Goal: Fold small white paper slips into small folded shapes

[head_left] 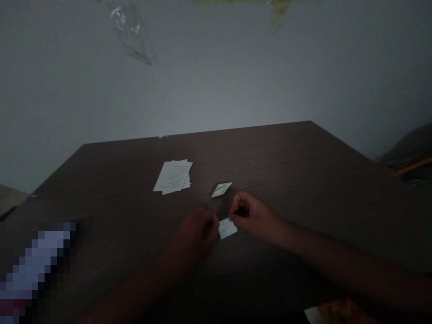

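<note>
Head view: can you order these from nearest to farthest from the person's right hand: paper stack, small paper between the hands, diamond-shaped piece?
1. Small paper: at the right hand.
2. Diamond-shaped piece: ahead, slightly left.
3. Paper stack: farther left.

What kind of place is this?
Likely a room in a home or small office, can't tell which: a dark wood-grain table by a plain wall, with what looks like a clear plastic bag up on it.
</note>
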Tool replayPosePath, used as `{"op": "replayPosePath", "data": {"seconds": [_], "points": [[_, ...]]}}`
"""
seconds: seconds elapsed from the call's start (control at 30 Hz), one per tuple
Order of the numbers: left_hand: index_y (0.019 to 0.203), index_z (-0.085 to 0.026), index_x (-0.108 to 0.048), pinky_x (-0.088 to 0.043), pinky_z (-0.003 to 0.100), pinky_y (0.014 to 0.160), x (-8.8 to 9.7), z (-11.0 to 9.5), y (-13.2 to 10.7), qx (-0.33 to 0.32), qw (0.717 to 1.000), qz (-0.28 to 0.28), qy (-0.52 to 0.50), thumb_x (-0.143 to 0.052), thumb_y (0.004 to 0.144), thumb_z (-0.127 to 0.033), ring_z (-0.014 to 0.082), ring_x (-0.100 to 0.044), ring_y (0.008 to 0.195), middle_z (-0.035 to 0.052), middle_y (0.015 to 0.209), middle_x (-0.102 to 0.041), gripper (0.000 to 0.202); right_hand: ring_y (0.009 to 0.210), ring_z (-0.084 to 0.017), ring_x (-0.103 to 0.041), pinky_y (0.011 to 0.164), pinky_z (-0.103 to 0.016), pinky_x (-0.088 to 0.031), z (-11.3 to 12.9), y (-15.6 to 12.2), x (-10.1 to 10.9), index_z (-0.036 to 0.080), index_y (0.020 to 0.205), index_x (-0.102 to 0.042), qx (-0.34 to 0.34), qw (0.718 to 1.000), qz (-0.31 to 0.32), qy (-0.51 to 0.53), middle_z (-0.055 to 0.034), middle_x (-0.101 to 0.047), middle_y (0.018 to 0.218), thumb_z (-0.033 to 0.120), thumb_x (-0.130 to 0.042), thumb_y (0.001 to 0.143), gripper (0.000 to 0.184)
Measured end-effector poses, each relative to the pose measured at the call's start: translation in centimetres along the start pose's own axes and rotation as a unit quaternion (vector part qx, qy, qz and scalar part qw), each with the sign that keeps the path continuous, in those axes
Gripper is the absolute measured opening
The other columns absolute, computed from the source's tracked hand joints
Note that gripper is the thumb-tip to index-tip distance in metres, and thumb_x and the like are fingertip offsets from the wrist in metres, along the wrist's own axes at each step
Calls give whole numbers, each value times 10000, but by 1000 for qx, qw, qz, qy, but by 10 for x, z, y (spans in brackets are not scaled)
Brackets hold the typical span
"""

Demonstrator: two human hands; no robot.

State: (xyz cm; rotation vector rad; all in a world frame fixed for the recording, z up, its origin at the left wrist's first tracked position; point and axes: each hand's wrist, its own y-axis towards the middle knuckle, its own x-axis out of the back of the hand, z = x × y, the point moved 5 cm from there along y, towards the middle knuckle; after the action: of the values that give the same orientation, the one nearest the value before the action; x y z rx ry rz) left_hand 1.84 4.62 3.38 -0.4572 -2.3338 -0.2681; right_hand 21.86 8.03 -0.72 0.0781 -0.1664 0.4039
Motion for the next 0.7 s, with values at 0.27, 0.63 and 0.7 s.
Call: {"op": "replayPosePath", "data": {"seconds": [0.27, 0.63, 0.7], "points": [[867, -267, -591, -543, 447, 914, -16, 1, -1, -21, 990, -3, 143, -662, 927, -135, 316, -669, 958, 50, 923, -691, 161, 1038, -277, -673, 978, -460, -576, 11, -1, -13, 271, 959, -652, 202, 944, 31, -259, -44, -728, 1007, 110, -792, 962, 213], [1126, -239, -808, -571, 515, 985, -17, -4, -1, -52, 976, 46, 208, -660, 1029, -105, 364, -721, 1126, 107, 1159, -809, 222, 1014, -278, -684, 1017, -481, -584, 10, -3, -10, 262, 919, -762, 195, 929, 78, -305, -52, -734, 979, 165, -818, 1057, 177], [1132, -233, -817, -575, 529, 999, -17, -4, -3, -54, 977, 44, 202, -693, 1027, -123, 374, -724, 1142, 110, 1175, -810, 196, 1001, -275, -682, 1009, -474, -578, 10, -2, -10, 262, 912, -761, 191, 929, 79, -306, -48, -732, 972, 164, -822, 1048, 179]]}}
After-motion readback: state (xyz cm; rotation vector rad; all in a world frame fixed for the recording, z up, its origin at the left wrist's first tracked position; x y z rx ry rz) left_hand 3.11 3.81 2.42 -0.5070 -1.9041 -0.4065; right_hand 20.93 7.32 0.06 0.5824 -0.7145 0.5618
